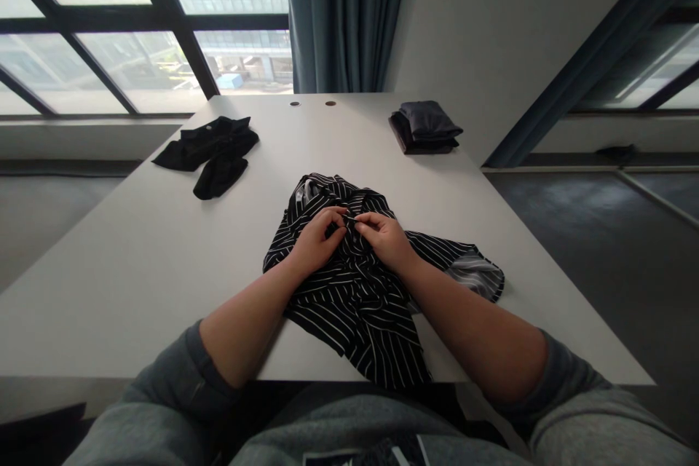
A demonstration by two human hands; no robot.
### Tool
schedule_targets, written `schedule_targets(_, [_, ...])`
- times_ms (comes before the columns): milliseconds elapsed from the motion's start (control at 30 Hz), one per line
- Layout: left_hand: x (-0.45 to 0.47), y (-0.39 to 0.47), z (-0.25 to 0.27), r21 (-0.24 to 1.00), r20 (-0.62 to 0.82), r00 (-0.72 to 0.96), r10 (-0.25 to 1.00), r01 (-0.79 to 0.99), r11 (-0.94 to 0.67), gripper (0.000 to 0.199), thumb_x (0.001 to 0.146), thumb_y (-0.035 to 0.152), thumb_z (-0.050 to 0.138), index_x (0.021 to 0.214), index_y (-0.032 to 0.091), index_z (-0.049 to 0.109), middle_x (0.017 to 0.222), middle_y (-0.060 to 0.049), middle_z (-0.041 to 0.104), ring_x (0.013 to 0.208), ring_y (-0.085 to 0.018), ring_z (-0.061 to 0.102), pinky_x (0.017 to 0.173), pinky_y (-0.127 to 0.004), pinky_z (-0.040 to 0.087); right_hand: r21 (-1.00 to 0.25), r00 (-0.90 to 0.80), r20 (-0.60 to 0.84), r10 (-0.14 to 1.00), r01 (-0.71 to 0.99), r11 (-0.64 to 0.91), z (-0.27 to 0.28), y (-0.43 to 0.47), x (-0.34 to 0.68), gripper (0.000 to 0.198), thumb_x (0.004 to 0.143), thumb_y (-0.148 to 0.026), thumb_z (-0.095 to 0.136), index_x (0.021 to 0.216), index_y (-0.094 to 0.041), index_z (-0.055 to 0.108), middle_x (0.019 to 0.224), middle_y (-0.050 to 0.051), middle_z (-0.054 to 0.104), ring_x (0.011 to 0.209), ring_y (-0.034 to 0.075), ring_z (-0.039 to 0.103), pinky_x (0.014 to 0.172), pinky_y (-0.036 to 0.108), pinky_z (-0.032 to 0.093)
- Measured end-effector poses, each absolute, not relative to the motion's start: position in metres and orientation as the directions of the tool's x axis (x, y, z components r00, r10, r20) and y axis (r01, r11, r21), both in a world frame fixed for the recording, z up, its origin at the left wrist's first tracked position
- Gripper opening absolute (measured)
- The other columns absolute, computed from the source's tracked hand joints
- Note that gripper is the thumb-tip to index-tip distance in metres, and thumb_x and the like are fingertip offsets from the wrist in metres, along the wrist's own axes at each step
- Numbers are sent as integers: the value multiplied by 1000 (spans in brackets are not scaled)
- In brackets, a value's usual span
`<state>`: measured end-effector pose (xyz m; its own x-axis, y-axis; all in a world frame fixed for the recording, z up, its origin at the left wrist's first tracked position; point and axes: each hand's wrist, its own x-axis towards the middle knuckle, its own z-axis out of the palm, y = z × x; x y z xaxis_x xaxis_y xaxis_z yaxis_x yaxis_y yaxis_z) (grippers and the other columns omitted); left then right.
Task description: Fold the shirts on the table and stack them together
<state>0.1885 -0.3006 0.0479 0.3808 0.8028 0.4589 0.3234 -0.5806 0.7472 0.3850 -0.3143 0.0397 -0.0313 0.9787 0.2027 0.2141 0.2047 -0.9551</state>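
Observation:
A black shirt with white stripes [382,320] lies crumpled in front of me, its lower end reaching the table's near edge. One sleeve stretches out to the right, with a paler inner side showing at its end. My left hand [323,234] pinches the cloth near the middle of the shirt. Close beside it, my right hand [382,234] is closed in a pinch on the same part, fingertips almost meeting the left ones. The small bit between the fingertips is too fine to make out clearly.
On the white table [164,291], a black garment [212,149] lies loosely at the far left. Folded dark clothes [429,124] are stacked at the far right. Two round cable holes sit by the back edge, before a blue-grey curtain [346,14] and windows.

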Motion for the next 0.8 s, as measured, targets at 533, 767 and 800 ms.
schedule_targets(533, [184, -303, 57, 515, 428, 551, 717, 502, -694, 3, 97, 21, 60, 98, 24, 60, 115, -4, 75, 116, -26, 63, 107, -48, 45, -898, -78, 264, 961, 343, 274, 55, -320, 391, 27, 90, -44, 66, 86, -20, 76, 81, 3, 73, 77, 20, 63, 72, 32, 51])
schedule_targets(767, [182, -301, 57, 574, 465, 524, 713, 434, -694, 6, 95, 19, 59, 93, 24, 56, 102, -4, 71, 103, -24, 61, 102, -45, 46, -995, -141, 74, 987, 60, 83, 48, -316, 390, 28, 81, -47, 76, 81, -19, 76, 74, 0, 68, 69, 15, 56, 69, 29, 47])
schedule_targets(800, [182, -301, 57, 592, 469, 519, 715, 416, -691, 7, 95, 19, 59, 93, 24, 56, 103, -4, 71, 103, -24, 61, 101, -45, 47, -999, -158, 43, 986, 15, 46, 47, -316, 389, 29, 80, -48, 77, 81, -19, 76, 72, -1, 66, 67, 14, 54, 67, 29, 46])
